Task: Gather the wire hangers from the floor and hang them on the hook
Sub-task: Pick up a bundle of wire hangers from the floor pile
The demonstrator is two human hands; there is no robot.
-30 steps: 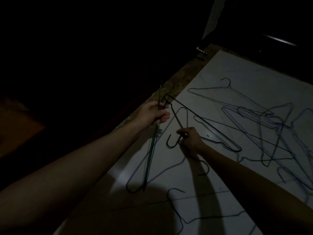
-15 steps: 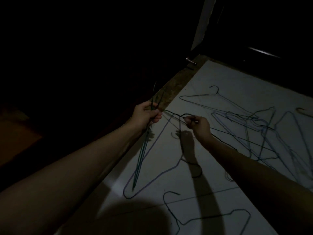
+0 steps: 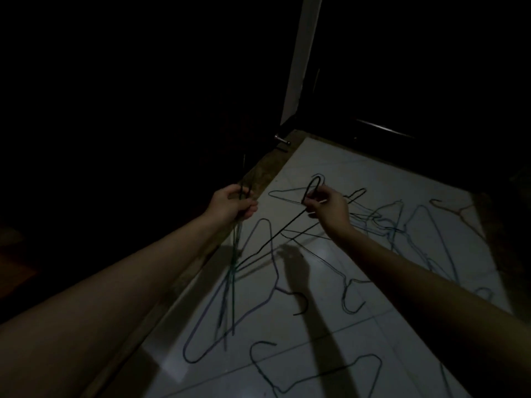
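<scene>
My left hand (image 3: pixel 234 206) grips a bundle of green wire hangers (image 3: pixel 233 282) by their hooks; their bodies hang down over the floor. My right hand (image 3: pixel 329 208) pinches the neck of a black wire hanger (image 3: pixel 275 239) just below its hook, lifted off the floor and tilted, its low end near the bundle. Several more wire hangers lie on the white tiled floor (image 3: pixel 330 297): a tangled pile (image 3: pixel 408 228) to the right, a blue one (image 3: pixel 230 320) below the bundle and another (image 3: pixel 316 374) near the bottom edge. The hook on which they hang is not visible.
The room is very dark. A dark door with a small metal knob (image 3: pixel 281 139) stands left of the tiles, beside a pale door frame (image 3: pixel 298 58). A brownish strip (image 3: pixel 258 179) borders the tiles. Shadows of my arms fall across the floor.
My right hand lifted the black hanger off the floor by its hook end and raised it higher. My left hand kept its bundle and rose slightly. The view tilted upward.
</scene>
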